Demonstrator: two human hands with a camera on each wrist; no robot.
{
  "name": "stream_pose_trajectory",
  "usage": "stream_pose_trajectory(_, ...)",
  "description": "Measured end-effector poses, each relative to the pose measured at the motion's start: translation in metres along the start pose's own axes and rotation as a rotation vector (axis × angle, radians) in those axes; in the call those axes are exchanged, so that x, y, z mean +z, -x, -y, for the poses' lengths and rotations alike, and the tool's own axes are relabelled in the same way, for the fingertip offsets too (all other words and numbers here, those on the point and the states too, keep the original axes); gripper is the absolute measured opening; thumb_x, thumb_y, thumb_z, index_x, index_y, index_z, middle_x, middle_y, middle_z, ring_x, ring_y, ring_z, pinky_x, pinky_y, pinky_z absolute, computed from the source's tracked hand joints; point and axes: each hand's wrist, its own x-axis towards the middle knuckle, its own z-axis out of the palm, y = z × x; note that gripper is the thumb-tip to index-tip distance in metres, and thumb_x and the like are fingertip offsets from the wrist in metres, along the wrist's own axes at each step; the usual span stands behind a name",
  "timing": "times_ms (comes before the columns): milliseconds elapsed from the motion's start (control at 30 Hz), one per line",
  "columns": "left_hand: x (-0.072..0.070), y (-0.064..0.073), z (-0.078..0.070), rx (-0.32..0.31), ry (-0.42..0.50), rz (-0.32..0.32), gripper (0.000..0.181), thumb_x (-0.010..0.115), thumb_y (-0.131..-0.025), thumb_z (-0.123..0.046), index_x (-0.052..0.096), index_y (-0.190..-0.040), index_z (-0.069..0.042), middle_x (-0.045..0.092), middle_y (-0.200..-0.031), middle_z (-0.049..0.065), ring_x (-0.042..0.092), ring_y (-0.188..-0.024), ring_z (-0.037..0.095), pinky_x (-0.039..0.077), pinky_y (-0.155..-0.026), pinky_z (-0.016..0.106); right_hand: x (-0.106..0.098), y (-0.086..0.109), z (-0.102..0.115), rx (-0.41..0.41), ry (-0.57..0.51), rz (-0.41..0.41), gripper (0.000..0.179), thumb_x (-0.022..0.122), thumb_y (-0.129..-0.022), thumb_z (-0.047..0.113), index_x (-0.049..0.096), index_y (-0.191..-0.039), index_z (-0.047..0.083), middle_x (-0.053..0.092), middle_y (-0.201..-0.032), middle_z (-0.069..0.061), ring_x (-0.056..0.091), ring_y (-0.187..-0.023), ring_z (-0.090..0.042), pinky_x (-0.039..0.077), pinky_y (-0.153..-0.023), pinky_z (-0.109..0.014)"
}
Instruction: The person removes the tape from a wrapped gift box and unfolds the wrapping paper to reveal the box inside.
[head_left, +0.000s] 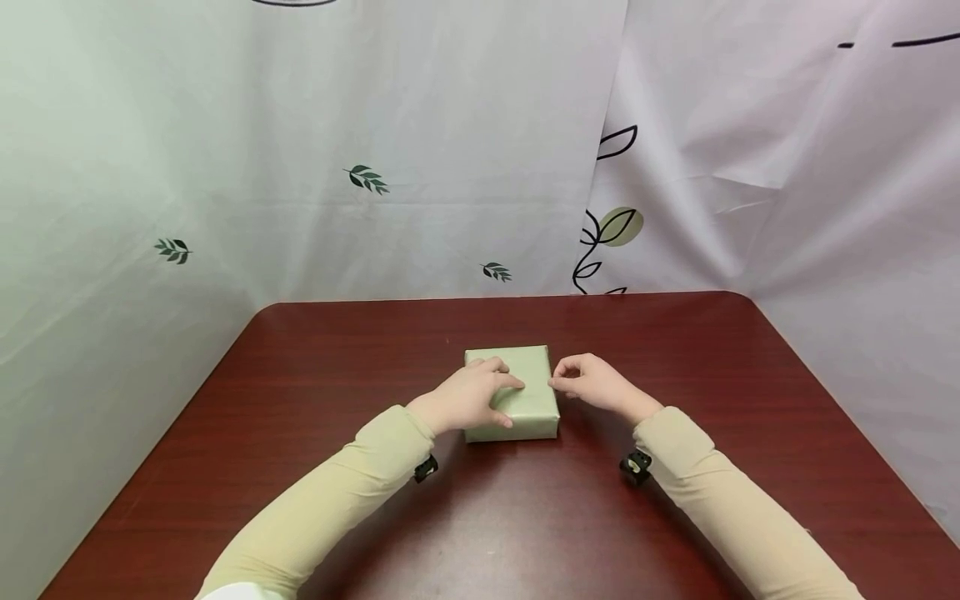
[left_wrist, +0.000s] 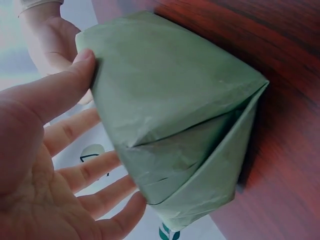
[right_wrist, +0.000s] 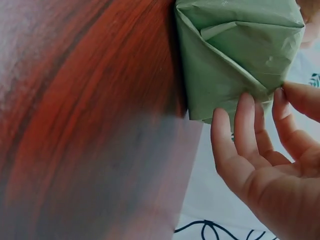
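A box wrapped in pale green paper (head_left: pixel 528 400) lies on the dark red table. My left hand (head_left: pixel 468 396) rests on its top with spread fingers. In the left wrist view, the thumb (left_wrist: pixel 86 60) lies at the box's edge, and a folded paper flap (left_wrist: pixel 220 170) covers the end facing that camera. At the box's right side is my right hand (head_left: pixel 596 383). Its thumb and index fingertips (right_wrist: pixel 280 95) meet at the paper's edge in the right wrist view, while other fingers touch the folded end (right_wrist: pixel 225 65). Whether tape lies between those tips is too small to tell.
The dark red wooden table (head_left: pixel 345 350) has rounded far corners. White cloth (head_left: pixel 450 125) with leaf drawings hangs behind it and along both sides. Each wrist carries a small black camera, the right one (head_left: pixel 636 467) showing below the sleeve.
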Motion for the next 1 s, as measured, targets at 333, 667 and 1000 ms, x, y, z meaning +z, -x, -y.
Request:
stream_pose_trajectory(333, -0.007, -0.01, 0.0, 0.011, -0.1, 0.109, 0.047, 0.068, -0.087, -0.035, 0.058, -0.129, -0.017, 0.055, -0.11, 0.007, 0.051, -0.092, 0.02, 0.046, -0.082, 0.032, -0.001, 0.0, -0.012, 0.07, -0.267, 0.08, 0.018, 0.059, -0.092, 0.012, 0.062, -0.089, -0.005, 0.064, -0.103, -0.014, 0.062, -0.093, -0.017, 0.054, -0.085, -0.037)
stream_pose_trajectory(667, -0.004, -0.027, -0.016, 0.017, -0.196, 0.192, 0.049, 0.057, -0.093, -0.043, 0.047, -0.139, -0.03, 0.046, -0.131, 0.009, 0.042, -0.122, 0.026, 0.045, -0.093, 0.041, -0.003, 0.002, -0.022, 0.081, -0.381, 0.124, 0.014, 0.056, -0.092, 0.008, 0.059, -0.088, -0.005, 0.067, -0.097, -0.01, 0.065, -0.09, -0.014, 0.053, -0.085, -0.035)
stream_pose_trajectory(1000, -0.002, -0.036, -0.03, -0.072, -0.293, 0.247, 0.05, 0.044, -0.096, -0.051, 0.035, -0.144, -0.041, 0.033, -0.145, 0.01, 0.032, -0.133, 0.031, 0.034, -0.102, 0.056, -0.014, 0.006, -0.031, 0.138, -0.262, 0.115, 0.013, 0.059, -0.089, 0.011, 0.06, -0.083, 0.001, 0.069, -0.092, -0.006, 0.063, -0.083, -0.009, 0.052, -0.077, -0.028)
